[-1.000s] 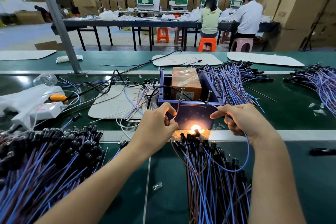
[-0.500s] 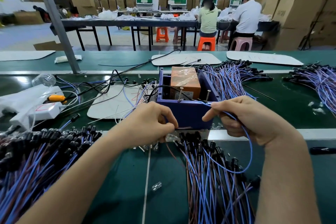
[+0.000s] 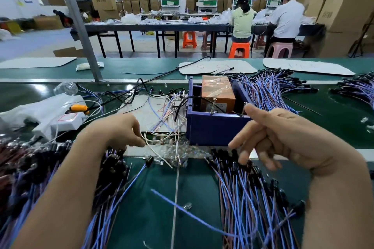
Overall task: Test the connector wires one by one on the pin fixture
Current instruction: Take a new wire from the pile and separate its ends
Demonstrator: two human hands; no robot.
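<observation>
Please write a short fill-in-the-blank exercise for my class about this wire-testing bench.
The fixture box is ____.
The connector wires end in ____ plugs.
At the far table, ____ people sit.
The stool under the person in the pale green top is ____.
Missing words: blue, black, two, orange.

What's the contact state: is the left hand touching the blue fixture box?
Apart. The head view shows the left hand well left of the blue fixture box, with loose white wires lying between them.
</observation>
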